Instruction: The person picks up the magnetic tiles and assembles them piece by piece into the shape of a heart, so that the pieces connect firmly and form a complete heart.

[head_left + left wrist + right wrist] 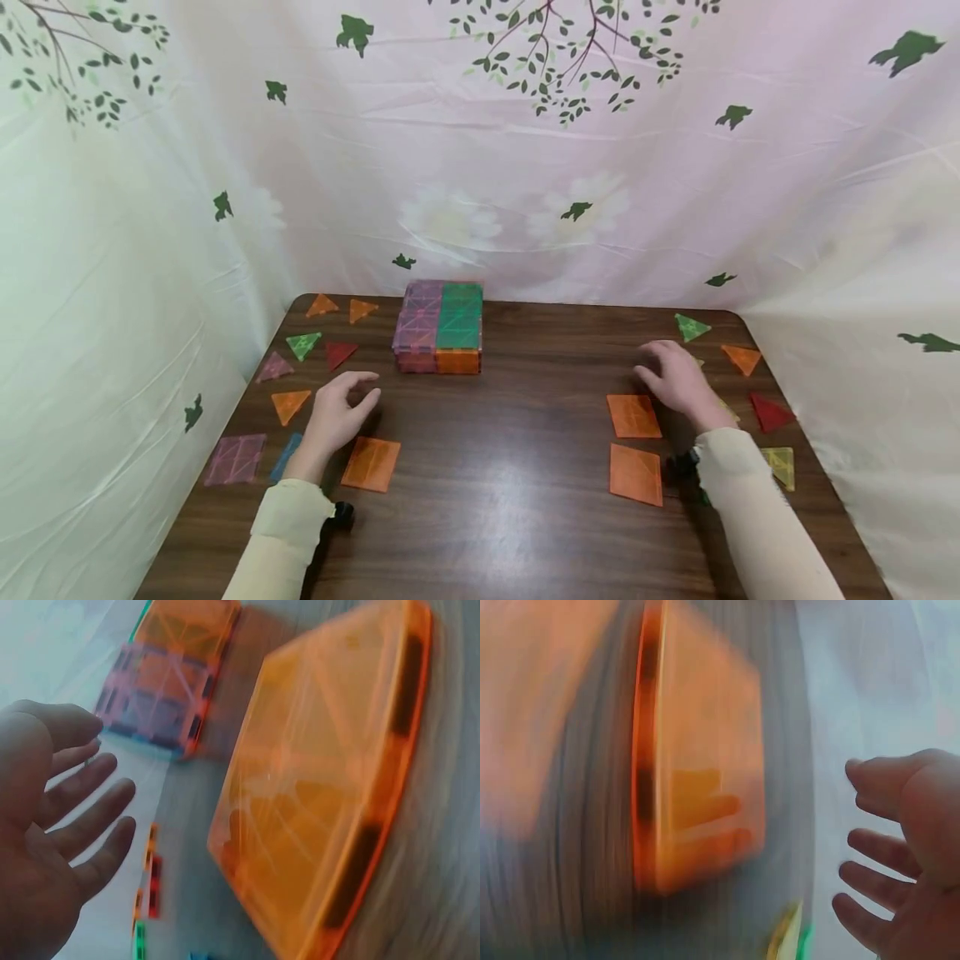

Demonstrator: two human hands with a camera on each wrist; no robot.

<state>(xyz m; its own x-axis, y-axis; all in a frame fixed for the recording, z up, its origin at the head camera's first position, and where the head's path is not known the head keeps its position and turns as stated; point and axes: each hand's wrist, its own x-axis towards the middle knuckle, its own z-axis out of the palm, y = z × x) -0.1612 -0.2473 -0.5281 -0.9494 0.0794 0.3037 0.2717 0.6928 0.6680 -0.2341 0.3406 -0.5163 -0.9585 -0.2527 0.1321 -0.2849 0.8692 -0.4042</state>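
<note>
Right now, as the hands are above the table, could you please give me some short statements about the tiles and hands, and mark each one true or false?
1. The left hand holds no tile. True.
2. The top of the block of tiles is all purple. False: it is half purple and half green.
3. Two orange squares lie near the right hand, with a gap between them. True.
4. The right hand grips one of these orange squares. False: it holds nothing.
5. A green triangle lies farther from the person than the right hand. True.
</note>
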